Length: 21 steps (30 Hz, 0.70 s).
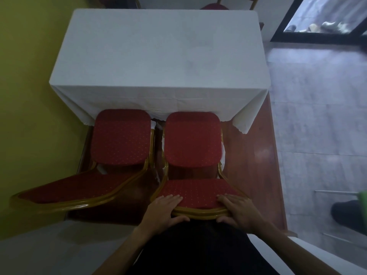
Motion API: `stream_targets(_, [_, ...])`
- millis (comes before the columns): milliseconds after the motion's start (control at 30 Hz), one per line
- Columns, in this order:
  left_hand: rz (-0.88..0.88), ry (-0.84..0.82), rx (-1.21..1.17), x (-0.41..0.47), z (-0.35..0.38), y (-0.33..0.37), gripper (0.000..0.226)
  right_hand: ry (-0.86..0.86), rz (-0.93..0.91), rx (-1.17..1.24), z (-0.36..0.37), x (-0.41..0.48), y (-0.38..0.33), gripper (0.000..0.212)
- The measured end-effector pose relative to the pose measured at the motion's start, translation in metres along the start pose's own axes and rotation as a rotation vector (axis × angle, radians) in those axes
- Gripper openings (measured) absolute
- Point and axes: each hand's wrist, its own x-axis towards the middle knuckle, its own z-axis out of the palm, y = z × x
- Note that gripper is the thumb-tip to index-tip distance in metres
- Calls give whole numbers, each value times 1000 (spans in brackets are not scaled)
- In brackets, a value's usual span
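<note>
both-handed, left hand and right hand grip the right chair's backrest at the table

Dim indoor shot, bluish cast. Daylight comes from the glass door at upper right, leaving a soft sheen on the wooden floor right of centre. White tablecloth is the brightest area, not blown out. Heavy fisheye bending at the edges. Left hand, right hand and chair back slightly soft and noisy. Bottom of frame darkest.
</note>
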Motion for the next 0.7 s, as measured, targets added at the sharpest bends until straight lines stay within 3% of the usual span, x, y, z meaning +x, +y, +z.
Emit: stream_targets(700, [6,-9,11,-2,-18,-11,91,70,21,-8,11,10,-9,71])
